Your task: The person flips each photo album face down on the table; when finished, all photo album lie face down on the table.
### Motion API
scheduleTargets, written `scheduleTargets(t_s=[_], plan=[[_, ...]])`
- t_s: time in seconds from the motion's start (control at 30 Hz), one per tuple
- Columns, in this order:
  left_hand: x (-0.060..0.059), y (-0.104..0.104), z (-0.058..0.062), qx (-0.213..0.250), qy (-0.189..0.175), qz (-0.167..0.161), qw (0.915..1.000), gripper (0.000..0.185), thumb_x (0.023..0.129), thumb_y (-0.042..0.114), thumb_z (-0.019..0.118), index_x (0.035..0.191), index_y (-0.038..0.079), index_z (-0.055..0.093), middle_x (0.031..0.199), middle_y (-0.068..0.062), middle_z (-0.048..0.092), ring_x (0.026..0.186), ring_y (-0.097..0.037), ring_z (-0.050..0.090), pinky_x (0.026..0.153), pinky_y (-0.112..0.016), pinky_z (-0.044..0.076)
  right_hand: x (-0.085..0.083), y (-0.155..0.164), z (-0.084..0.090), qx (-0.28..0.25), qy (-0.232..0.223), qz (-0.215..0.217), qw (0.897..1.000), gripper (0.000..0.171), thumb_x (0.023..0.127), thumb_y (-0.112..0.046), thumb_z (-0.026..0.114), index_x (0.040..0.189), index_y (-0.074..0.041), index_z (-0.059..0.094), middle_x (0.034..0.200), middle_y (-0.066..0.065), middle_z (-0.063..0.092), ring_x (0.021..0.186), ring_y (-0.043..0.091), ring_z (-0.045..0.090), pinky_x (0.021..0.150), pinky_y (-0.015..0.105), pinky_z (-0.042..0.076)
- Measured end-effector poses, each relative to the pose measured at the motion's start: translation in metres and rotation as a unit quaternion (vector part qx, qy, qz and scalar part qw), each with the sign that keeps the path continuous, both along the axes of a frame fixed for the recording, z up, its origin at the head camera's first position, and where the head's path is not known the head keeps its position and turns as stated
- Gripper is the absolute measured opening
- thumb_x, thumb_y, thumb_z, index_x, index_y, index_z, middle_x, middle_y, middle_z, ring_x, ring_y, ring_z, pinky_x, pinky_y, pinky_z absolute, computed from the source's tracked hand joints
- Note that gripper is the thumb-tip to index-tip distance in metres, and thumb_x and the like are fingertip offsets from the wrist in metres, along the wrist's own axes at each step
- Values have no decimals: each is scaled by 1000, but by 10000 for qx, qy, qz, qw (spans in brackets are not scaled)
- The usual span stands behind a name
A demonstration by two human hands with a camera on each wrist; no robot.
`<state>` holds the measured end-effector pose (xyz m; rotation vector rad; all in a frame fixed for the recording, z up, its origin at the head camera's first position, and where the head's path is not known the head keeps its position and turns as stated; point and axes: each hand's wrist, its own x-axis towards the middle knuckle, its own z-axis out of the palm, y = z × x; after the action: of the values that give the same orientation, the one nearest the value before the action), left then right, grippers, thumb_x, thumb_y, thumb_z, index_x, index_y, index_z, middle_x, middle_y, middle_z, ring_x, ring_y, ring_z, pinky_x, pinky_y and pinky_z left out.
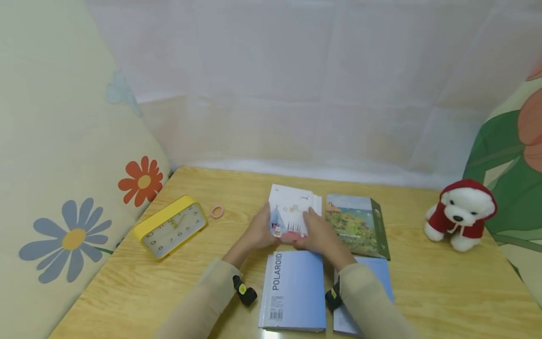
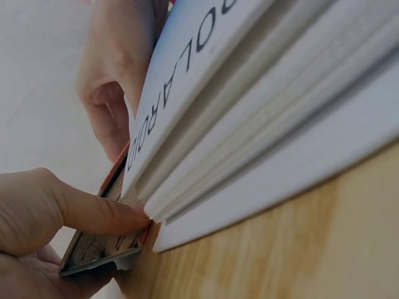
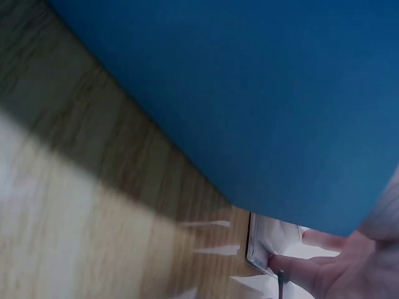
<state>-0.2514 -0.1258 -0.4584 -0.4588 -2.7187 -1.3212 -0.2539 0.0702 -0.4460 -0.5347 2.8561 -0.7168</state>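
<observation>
Between both hands is a small album [image 1: 292, 207] with a white illustrated cover. My left hand [image 1: 260, 230] grips its left side, and my right hand [image 1: 319, 233] holds the right side with the thumb on the cover. In the left wrist view, the left thumb and fingers [image 2: 56, 218] pinch the layered edge of the album [image 2: 93, 249]. Just nearer to me lies a thick blue POLAROID album [image 1: 300, 292]; its spine and page edges fill much of that view. In the right wrist view, a blue cover [image 3: 249, 93] partly blocks the right hand [image 3: 336, 268].
A green landscape-picture album [image 1: 353, 223] lies right of the hands, with another blue album [image 1: 377, 273] partly under the right forearm. Leftward are a yellow clock [image 1: 171, 228] and a pink ring [image 1: 217, 212]. A white plush dog [image 1: 459, 214] in red sits far right on the wooden table [image 1: 436, 292].
</observation>
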Motion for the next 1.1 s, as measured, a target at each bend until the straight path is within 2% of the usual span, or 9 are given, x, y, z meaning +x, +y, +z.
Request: scheduleTargets(t_s=[0.23,0.4,0.53,0.63,0.7,0.83,1.0,1.1], plan=[[6,2,-1,16,70,32,10000,98,46,-14,83,135,-5,43,105,-13,60,96,-30,58,95,-47,49,5,0,-5,-184,30,38,9998,96,73,-36,87,148,2,41,155,29,28,138,46,34,113,55,30],[11,3,6,-16,156,102,9998,101,49,-17,79,141,-6,39,115,-20,61,107,-35,58,101,-49,46,9,0,-5,-413,63,70,9991,93,74,-35,86,150,-5,42,155,29,29,140,47,31,111,60,29],[15,4,15,-169,162,220,9995,107,50,-20,71,148,-9,29,127,-27,57,117,-40,55,107,-50,41,11,-1,-6,-705,216,59,9973,92,75,-38,85,151,-10,42,153,29,31,140,48,31,109,64,29],[18,5,24,-135,48,291,9995,110,52,-20,70,151,-9,23,126,-29,58,114,-40,57,105,-50,43,12,-2,-6,-862,479,137,9950,92,75,-41,85,151,-9,43,150,29,37,139,49,32,110,65,27],[20,6,30,-11,-43,320,9995,108,53,-21,69,151,-5,26,121,-26,61,110,-39,59,102,-50,46,12,-4,-5,-966,657,218,9929,92,75,-40,86,149,-6,43,149,27,41,138,47,35,112,62,27],[22,9,42,189,-45,255,9995,104,55,-24,66,150,0,32,124,-24,61,110,-39,61,95,-47,51,11,-6,0,-1177,987,364,9875,92,74,-34,88,147,0,44,144,22,49,128,40,50,108,53,39],[23,15,60,474,140,17,9988,95,62,-25,65,150,4,39,133,-27,56,114,-44,60,81,-41,59,9,-7,15,-1440,833,209,9858,96,77,-30,86,154,-7,34,136,19,57,115,36,59,99,50,48],[24,19,67,300,469,-112,9984,90,65,-24,66,148,4,44,131,-25,58,114,-41,61,82,-41,58,10,-6,25,-1588,744,99,9845,100,79,-29,85,158,-13,26,137,21,56,116,36,59,97,52,49]])
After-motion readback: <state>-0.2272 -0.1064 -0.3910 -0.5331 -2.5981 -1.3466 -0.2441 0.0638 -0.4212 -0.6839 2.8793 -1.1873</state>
